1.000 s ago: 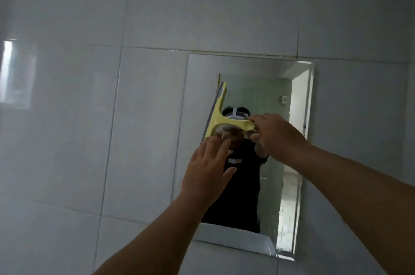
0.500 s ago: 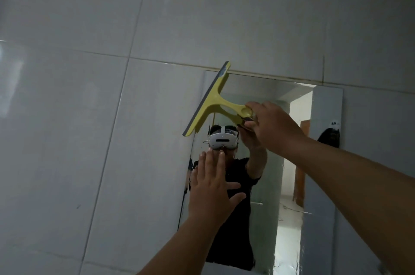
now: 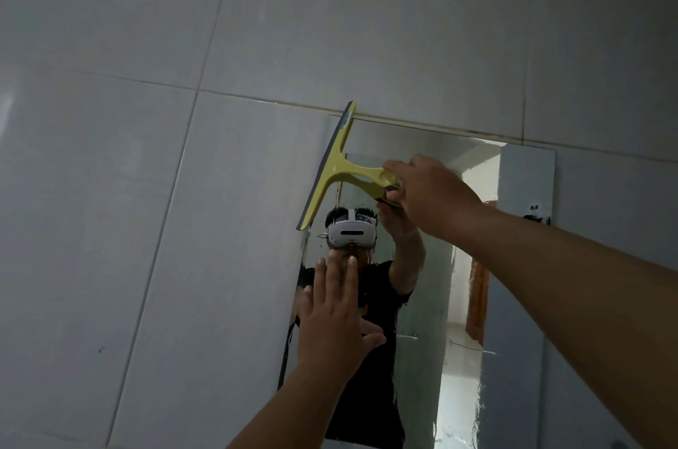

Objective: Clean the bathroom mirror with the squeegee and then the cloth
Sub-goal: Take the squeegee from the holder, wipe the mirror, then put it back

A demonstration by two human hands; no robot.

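A frameless mirror (image 3: 521,265) hangs on the grey tiled wall. My right hand (image 3: 433,199) grips the handle of a yellow squeegee (image 3: 334,169). Its blade lies along the mirror's upper left edge, tilted, with its top end at the mirror's top corner. My left hand (image 3: 335,323) is flat with straight fingers against the mirror's lower left part, below the squeegee. No cloth is in view. The mirror reflects a person in a black shirt wearing a headset.
Large glossy grey wall tiles (image 3: 146,228) surround the mirror on the left, above and to the right. A doorway and a lit floor show in the mirror's reflection (image 3: 466,301).
My right hand has carried the squeegee from the mirror's middle up and left to its top left edge. My left hand has stayed flat on the glass. The camera has moved closer.
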